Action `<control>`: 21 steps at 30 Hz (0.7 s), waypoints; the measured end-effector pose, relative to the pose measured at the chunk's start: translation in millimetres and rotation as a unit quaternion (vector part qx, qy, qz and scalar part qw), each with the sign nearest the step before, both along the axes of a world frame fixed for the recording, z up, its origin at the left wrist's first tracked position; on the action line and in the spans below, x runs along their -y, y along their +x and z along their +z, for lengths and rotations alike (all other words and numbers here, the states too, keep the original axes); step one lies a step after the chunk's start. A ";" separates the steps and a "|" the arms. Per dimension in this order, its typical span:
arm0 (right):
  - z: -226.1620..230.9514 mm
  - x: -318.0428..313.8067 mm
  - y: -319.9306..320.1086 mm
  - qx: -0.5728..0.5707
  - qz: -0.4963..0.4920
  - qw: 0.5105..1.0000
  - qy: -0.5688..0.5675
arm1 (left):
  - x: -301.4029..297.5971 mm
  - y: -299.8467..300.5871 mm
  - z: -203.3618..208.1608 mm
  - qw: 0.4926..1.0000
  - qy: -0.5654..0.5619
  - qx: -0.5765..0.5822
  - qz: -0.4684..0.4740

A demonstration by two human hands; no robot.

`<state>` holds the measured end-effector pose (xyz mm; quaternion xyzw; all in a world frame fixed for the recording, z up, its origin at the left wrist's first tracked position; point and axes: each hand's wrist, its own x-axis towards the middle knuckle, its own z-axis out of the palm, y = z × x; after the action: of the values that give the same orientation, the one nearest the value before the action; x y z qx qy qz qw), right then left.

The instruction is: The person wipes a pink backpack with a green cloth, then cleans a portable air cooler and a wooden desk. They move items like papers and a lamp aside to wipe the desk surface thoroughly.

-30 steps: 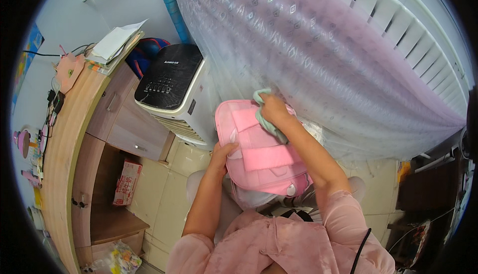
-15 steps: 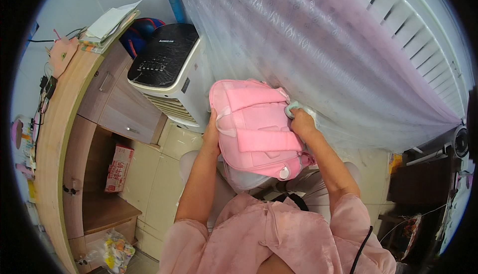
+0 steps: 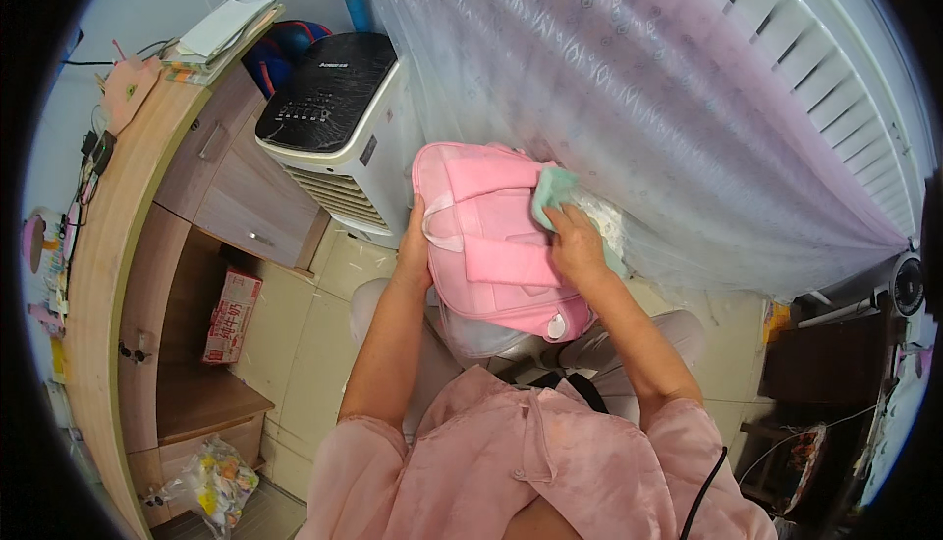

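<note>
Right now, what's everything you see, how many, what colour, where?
bag: 1, pink, over the lap
cloth: 1, green, against the bag
cooler: 1, black and white, left of curtain
curtain: 1, pale purple, top middle
slats: several, white, top right
desk: 1, light wood, left
papers: a stack, white, on desk
clutter: many, mixed colours, on desk
box: 1, red and white, in desk
plastic bag: 1, clear, bottom left
tiles: many, cream, floor
shirt: 1, pink, bottom
left hand: 1, bare, at bag's left edge
right hand: 1, bare, on cloth
</note>
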<state>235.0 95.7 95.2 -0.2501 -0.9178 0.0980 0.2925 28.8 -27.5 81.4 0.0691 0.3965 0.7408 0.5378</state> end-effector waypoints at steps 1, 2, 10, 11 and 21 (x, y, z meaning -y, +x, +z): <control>7.7 2.9 -5.9 -0.056 0.005 0.998 0.003 | -2.2 -1.7 -2.4 1.000 0.011 -0.001 0.002; 12.7 21.3 -21.9 -0.095 0.030 0.994 0.032 | -0.7 -0.8 -7.8 1.000 0.017 -0.003 0.003; -57.6 61.6 57.9 0.006 0.117 0.991 0.070 | 5.7 3.6 1.5 1.000 0.003 0.028 -0.007; -66.1 44.4 80.6 0.000 0.041 0.998 0.056 | 6.4 2.6 0.7 1.000 -0.011 0.021 -0.010; -51.8 94.7 74.1 0.034 0.173 0.983 -0.046 | 6.4 -2.0 -13.7 0.999 -0.027 0.009 0.014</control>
<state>309.2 1.0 43.4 -0.1041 -0.9511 0.1804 0.2279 26.9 -33.9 67.7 0.0424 0.4130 0.7375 0.5327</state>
